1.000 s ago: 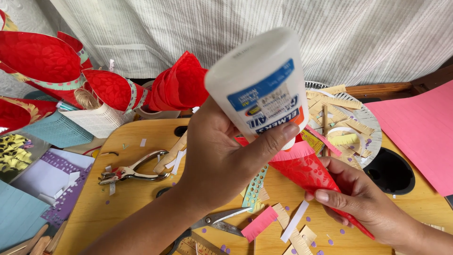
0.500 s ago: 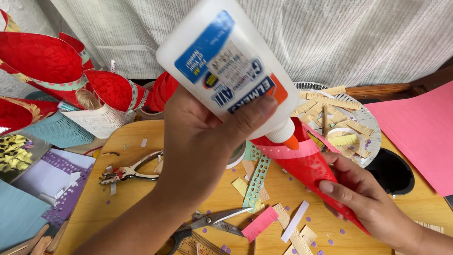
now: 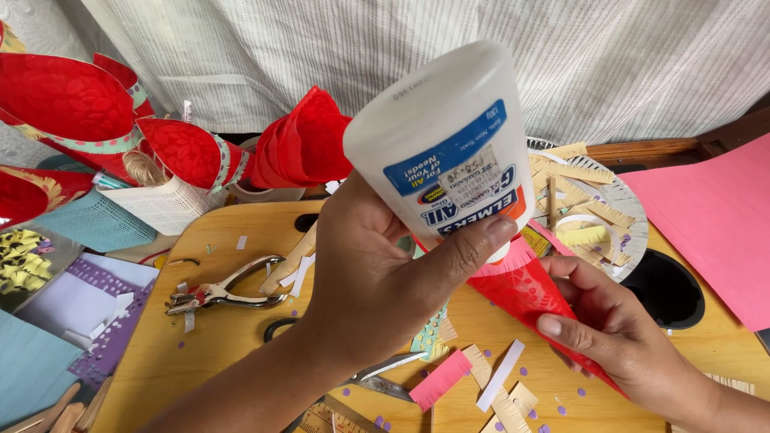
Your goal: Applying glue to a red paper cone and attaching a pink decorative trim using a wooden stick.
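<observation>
Leftmost, finished red paper cones with patterned trim point(image 3: 68, 100) lean together above a white mesh basket point(image 3: 164, 207). Next, a metal hole punch point(image 3: 220, 290) lies on the yellow wooden board point(image 3: 241, 345) amid purple paper dots. Toward the middle, the left hand point(image 3: 377, 281) is wrapped tight around a white plastic glue bottle with a blue and orange label point(image 3: 445, 144), tipped upside down so its nozzle end points into the red paper cone with a pink fringed rim point(image 3: 529, 293). Beneath lie scissors point(image 3: 385, 377) and a pink fringed strip point(image 3: 439, 380). Further right, the right hand point(image 3: 622, 337) clasps that cone from below, thumb along its side. Behind it, a paper plate of cream fringed strips point(image 3: 593, 212) sits beside a pink paper sheet point(image 3: 714, 216).
</observation>
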